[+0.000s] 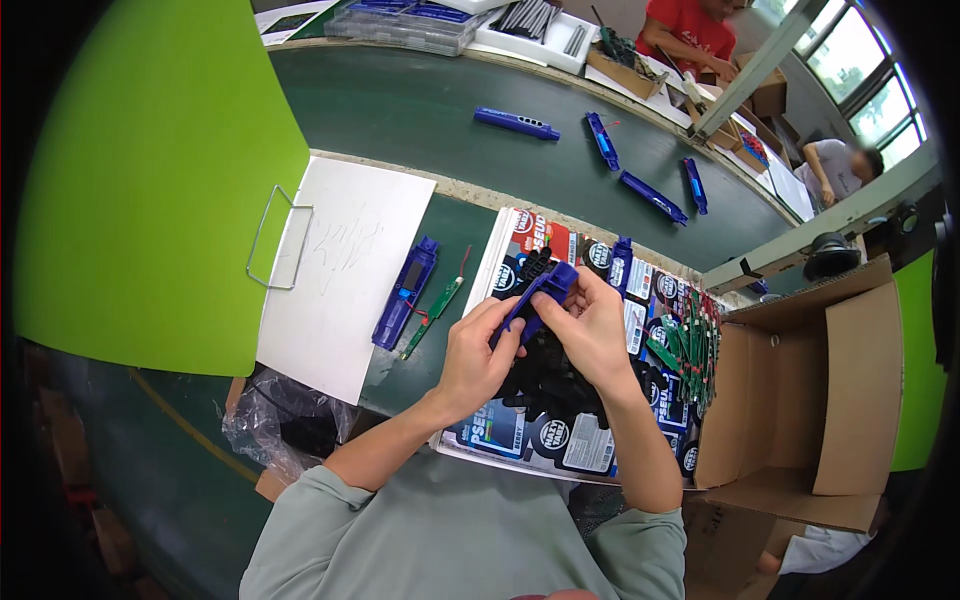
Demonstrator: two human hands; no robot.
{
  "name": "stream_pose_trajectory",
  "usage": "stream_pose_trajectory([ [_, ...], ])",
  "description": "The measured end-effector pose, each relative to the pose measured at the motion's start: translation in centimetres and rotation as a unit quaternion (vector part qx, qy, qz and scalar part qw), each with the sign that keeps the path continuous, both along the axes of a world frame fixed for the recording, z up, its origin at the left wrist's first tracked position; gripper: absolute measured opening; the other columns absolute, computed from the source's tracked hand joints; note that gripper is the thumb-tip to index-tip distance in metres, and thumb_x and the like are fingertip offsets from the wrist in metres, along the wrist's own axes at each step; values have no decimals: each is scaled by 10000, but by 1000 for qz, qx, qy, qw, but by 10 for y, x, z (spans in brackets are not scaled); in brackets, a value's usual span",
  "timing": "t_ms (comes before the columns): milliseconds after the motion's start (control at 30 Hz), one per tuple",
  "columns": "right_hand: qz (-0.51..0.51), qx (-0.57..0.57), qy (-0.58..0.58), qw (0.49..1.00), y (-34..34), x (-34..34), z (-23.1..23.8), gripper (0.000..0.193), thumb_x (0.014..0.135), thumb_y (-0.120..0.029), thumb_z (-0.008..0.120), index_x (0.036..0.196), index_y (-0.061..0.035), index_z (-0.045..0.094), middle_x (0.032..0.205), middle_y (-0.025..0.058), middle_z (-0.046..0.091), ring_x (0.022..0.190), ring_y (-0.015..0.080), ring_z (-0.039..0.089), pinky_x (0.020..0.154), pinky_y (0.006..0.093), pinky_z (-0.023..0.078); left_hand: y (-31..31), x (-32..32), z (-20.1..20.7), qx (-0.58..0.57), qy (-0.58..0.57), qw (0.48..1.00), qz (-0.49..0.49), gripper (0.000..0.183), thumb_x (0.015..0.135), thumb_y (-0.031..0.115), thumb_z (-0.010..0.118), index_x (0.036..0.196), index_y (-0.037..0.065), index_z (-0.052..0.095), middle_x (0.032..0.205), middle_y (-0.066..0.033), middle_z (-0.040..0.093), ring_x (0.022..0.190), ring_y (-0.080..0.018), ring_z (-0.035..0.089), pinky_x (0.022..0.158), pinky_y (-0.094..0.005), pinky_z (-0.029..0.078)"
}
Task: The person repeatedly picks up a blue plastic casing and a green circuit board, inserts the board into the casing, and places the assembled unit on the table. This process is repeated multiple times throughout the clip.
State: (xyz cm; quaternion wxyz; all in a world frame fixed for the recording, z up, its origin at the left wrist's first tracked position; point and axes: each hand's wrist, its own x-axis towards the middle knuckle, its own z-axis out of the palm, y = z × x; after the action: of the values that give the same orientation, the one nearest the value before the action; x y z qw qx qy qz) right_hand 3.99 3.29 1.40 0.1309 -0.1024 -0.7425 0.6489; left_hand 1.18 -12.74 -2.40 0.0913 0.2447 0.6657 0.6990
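Note:
Between both hands I hold a blue plastic casing (553, 283), tilted over a printed sheet. My left hand (477, 350) grips its lower left end, fingers bent around it. My right hand (593, 328) holds the upper right part, thumb pressed on the casing. Beneath my hands lies a heap of small black parts (545, 375). To the left, on the green bench, rest another blue casing (406, 292) with a red wire and a narrow green circuit board (433, 318). A further blue casing (621, 262) lies just beyond my right hand.
Several green circuit boards (690, 345) with red wires are piled right, beside an open cardboard box (800, 390). Blue casings (517, 123) lie scattered on the green belt (400, 100). A white board (335, 250) and green panel (160, 190) stand left. Two people sit across.

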Motion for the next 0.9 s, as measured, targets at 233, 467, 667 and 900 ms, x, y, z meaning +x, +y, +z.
stream_pose_trajectory([
  [233,90,-45,-34,994,-19,-20,8,281,906,-77,736,1125,50,614,905,34,642,771,63,592,691,215,493,-50,-19,-11,61,-216,974,-21,274,1021,55,549,1271,-49,593,982,-79,667,708,-107,654,598,-237,548],
  [467,124,419,-22,899,-69,-69,-23,211,889,-170,693,912,35,650,819,225,697,779,430,689,687,496,550,-160,-67,-26,28,-158,971,179,243,1019,94,558,1206,-52,611,922,-83,679,680,-105,650,587,-243,524],
  [667,142,509,-121,840,-69,-85,-27,227,872,-161,706,906,45,617,843,262,701,806,453,698,725,533,552,-175,-52,-38,58,-187,968,159,219,1011,67,549,1176,-65,607,993,-103,682,698,-126,651,608,-264,538],
  [900,118,364,-165,909,-65,-94,-58,285,843,-129,731,1052,39,633,786,186,701,774,372,713,753,437,561,-168,-31,-50,100,-215,965,114,316,1026,90,564,1293,-77,572,924,-85,683,708,-113,662,594,-241,528],
])
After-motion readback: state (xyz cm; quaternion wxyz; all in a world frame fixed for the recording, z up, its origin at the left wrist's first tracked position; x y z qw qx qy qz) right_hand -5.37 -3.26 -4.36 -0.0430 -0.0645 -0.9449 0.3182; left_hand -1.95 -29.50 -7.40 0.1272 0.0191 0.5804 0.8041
